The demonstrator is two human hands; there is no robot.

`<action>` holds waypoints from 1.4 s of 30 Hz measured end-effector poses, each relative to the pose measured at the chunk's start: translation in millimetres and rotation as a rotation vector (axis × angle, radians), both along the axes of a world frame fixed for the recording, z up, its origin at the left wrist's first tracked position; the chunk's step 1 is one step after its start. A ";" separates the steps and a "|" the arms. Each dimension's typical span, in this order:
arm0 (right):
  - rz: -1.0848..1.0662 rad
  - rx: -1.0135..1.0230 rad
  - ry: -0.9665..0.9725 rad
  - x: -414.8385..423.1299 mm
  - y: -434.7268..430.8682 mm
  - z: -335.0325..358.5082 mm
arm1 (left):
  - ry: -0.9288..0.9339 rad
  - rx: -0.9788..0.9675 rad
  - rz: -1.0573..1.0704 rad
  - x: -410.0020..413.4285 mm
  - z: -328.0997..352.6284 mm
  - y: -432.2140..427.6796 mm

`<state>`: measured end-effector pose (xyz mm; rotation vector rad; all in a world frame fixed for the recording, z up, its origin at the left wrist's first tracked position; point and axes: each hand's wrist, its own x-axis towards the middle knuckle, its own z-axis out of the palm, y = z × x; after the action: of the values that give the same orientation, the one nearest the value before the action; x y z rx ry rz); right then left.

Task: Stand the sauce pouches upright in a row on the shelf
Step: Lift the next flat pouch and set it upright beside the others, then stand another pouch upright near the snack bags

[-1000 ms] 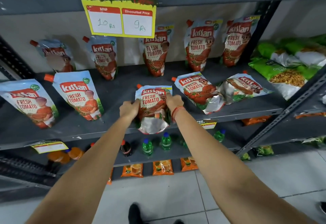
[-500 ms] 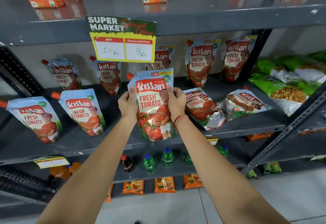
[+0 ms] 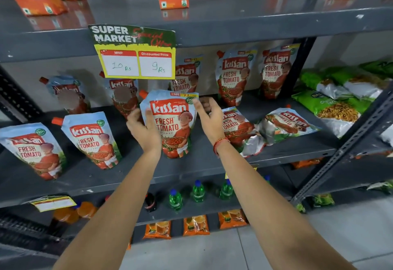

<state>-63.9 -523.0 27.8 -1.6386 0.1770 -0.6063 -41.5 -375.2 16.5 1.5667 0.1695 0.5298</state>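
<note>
Your left hand [image 3: 144, 129] grips the upright pouch [image 3: 172, 125] near the shelf's [image 3: 212, 163] front edge; your right hand [image 3: 209, 118], fingers spread, touches its top corner.

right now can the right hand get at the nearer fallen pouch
Probably yes. The right hand is open, just off the held pouch, and the fallen pouch lies right beside it on the shelf with nothing between them.
</note>
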 end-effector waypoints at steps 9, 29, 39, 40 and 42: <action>-0.173 -0.381 0.441 2.3 -90.1 -19.9 | 0.002 0.335 -0.303 -85.7 -60.9 -93.8; -0.077 -0.203 0.932 46.3 -151.3 -32.0 | 0.800 -0.266 -0.360 19.4 -47.6 -179.8; -0.172 0.359 0.629 28.2 -156.4 -14.2 | 0.493 -0.283 -0.264 10.6 -14.2 -181.8; -0.197 0.347 0.596 25.4 -154.1 -6.9 | 0.433 -0.268 -0.249 8.8 -6.8 -182.5; -0.286 0.272 0.489 22.0 -151.5 12.5 | 0.305 -0.229 -0.256 2.4 10.1 -183.1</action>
<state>-41.9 -674.5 40.3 -1.4791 0.8275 -0.3619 -39.1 -558.2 26.7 1.4115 0.2480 0.0652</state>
